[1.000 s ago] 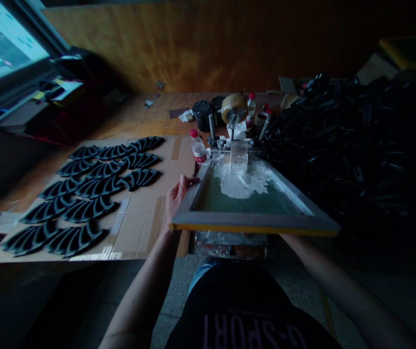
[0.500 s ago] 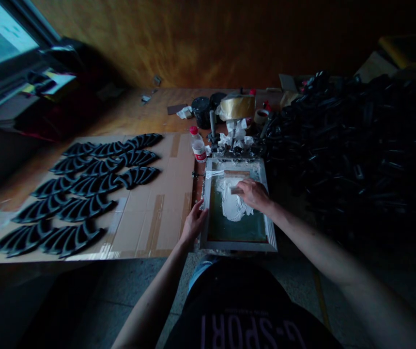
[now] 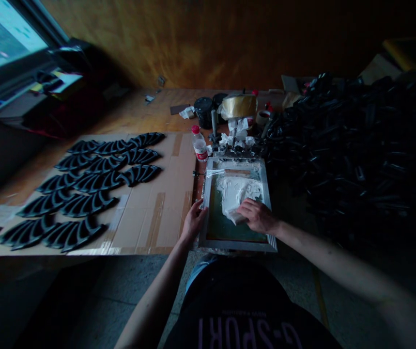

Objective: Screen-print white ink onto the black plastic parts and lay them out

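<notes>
Printing frame (image 3: 237, 245) lies flat at the near edge of the table (image 3: 135, 114), directly in front of the person, just right of a cardboard sheet (image 3: 164, 213). White paste (image 3: 234, 190) is spread over the far half of the mesh.

Left hand (image 3: 193, 222) – fingers curled over the frame's left rail, gripping it. Right hand (image 3: 257, 216) – closed around a scraper (image 3: 236, 217), whose pale blade sits on the mesh at the near end of the paste; the hand covers the handle.

On the cardboard, rows of black curved pieces (image 3: 91, 184) lie flat, well apart from the frame. A plastic bottle (image 3: 199, 144) with a red cap stands upright just beyond the frame's far left corner. A tape roll (image 3: 239, 105) and dark tubs (image 3: 205, 110) stand further back. A large heap of black parts (image 3: 356, 140) fills the table to the right of the frame; individual parts cannot be told apart in the dim light
</notes>
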`<control>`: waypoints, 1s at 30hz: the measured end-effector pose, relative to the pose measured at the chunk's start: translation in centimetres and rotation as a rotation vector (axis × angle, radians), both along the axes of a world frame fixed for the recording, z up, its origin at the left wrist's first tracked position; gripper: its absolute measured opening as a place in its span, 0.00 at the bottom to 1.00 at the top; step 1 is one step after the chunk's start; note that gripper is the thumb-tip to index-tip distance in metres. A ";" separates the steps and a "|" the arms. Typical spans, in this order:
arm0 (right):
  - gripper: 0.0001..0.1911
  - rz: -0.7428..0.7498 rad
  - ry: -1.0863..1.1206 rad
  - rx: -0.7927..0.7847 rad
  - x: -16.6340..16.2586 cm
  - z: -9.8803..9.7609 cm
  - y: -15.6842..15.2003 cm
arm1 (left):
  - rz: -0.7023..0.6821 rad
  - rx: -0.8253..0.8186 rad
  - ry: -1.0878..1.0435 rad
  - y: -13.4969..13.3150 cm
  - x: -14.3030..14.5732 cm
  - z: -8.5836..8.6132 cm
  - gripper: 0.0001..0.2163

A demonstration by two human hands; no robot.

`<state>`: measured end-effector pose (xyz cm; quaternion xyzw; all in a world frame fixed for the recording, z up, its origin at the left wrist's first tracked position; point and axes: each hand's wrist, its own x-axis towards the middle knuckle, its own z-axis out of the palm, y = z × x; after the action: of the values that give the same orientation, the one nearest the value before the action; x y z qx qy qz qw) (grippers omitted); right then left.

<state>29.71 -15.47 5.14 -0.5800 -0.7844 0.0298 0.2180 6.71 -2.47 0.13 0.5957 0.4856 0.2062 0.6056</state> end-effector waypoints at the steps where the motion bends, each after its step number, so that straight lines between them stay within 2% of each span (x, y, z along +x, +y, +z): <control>1: 0.06 -0.039 0.030 -0.011 0.1 0.4 0.6 | -0.001 -0.012 -0.011 0.0 0.0 0.3 0.33; 2: 0.08 -0.097 0.063 -0.015 0.4 1.0 1.5 | -0.005 -0.031 -0.029 -0.1 -0.1 0.8 0.35; 4: 0.19 -0.238 0.117 -0.005 1.8 2.8 4.0 | -0.015 -0.070 -0.080 0.0 -0.3 2.4 0.37; 6: 0.30 -0.377 0.155 -0.005 4.3 4.9 6.2 | -0.013 -0.075 -0.128 0.1 -0.5 4.8 0.34; 7: 0.32 -0.449 0.177 -0.002 6.0 5.8 6.8 | -0.003 -0.058 -0.143 0.3 -0.5 6.1 0.30; 10: 0.24 -0.724 0.263 0.067 11.1 7.0 6.0 | 0.045 0.015 -0.190 1.2 0.5 10.2 0.27; 12: 0.18 -0.842 0.282 0.053 13.0 5.9 3.8 | 0.088 0.064 -0.335 2.3 2.0 12.5 0.29; 13: 0.19 -0.848 0.272 0.011 13.0 4.9 2.7 | 0.103 0.095 -0.427 2.9 3.0 13.6 0.28; 15: 0.20 -0.769 0.242 -0.104 11.4 2.1 0.9 | 0.106 0.145 -0.562 4.1 4.8 15.4 0.27; 18: 0.15 -0.585 0.114 -0.195 6.5 -1.8 -0.1 | 0.097 0.157 -0.563 4.7 6.5 16.9 0.26; 19: 0.13 -0.550 0.062 -0.224 4.9 -2.6 0.0 | 0.127 0.155 -0.556 4.2 6.7 16.8 0.26; 21: 0.07 -0.553 0.020 -0.314 2.2 -3.0 0.5 | 0.165 0.087 -0.513 2.2 6.7 15.4 0.27; 23: 0.05 -0.634 0.091 -0.389 -0.1 -2.2 0.8 | 0.073 -0.137 -0.371 -1.0 6.2 12.8 0.30; 24: 0.06 -0.665 0.136 -0.391 -1.2 -1.6 0.9 | -0.031 -0.293 -0.265 -2.8 5.9 11.2 0.32; 26: 0.07 -0.610 0.206 -0.332 -3.1 -0.5 0.7 | -0.141 -0.491 -0.172 -5.7 5.3 8.2 0.32; 28: 0.06 -0.398 0.266 -0.288 -3.7 0.2 0.1 | -0.082 -0.525 -0.138 -6.7 4.2 5.8 0.29; 29: 0.05 -0.318 0.281 -0.294 -3.1 0.3 -0.4 | -0.027 -0.480 -0.114 -6.2 3.4 4.8 0.28; 30: 0.03 -0.309 0.262 -0.327 -1.8 0.3 -1.0 | 0.022 -0.402 -0.068 -5.1 2.5 3.9 0.25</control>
<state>27.88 -16.51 5.45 -0.7116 -0.6363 0.1973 0.2231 9.18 -7.60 4.05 0.4502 0.5027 0.1319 0.7260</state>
